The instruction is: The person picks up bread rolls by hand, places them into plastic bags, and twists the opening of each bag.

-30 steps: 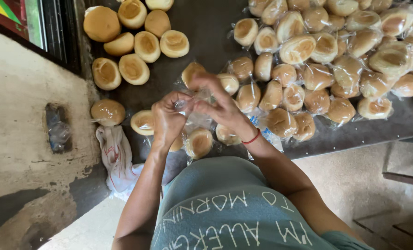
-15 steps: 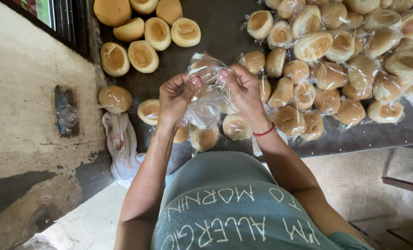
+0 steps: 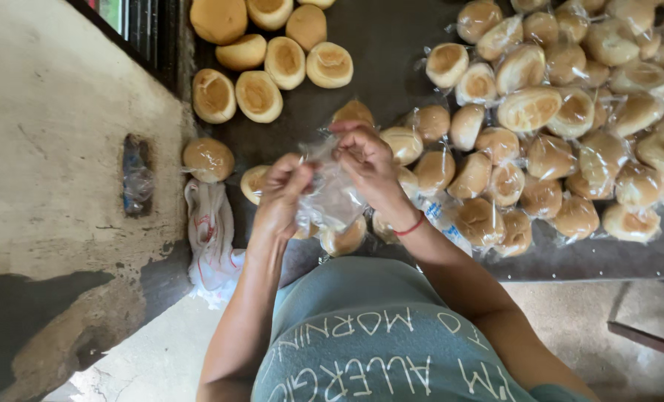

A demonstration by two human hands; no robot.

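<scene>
Clear plastic bag [image 3: 332, 197]: we hold it between both our hands, just above the near edge of the dark table [image 3: 391, 52], in front of our chest. It is thin, crinkled and see-through.
Left hand [image 3: 283, 197]: our fingers are curled and pressed together on the left side of the bag, pinching the film. The thumb points up toward the bag's top edge.
Right hand [image 3: 369, 167]: our fingertips pinch the upper right part of the bag, the fingers bent inward. A thin red band [image 3: 408, 226] sits around this wrist.
Inside the bag: we cannot tell whether it holds a roll; the plastic is too creased and the hands cover much of it.
Under our hands: several round bread rolls lie on the table, one roll [image 3: 344, 238] showing just below the bag.
Bare rolls [image 3: 272, 56]: a cluster of golden buns without wrapping sits at the far left of the table, well apart from our hands.
Wrapped rolls [image 3: 555, 119]: a large heap of buns, each in its own clear bag, fills the right side of the table, reaching up to our right wrist.
Single roll [image 3: 208, 159]: one bagged bun rests at the table's left edge, beside the pale wall [image 3: 56, 149].
White cloth [image 3: 211, 238]: a crumpled white cloth hangs at the table's left corner, just beside our left forearm.
Our shirt [image 3: 376, 342]: grey-green with white lettering, filling the bottom of the view.
</scene>
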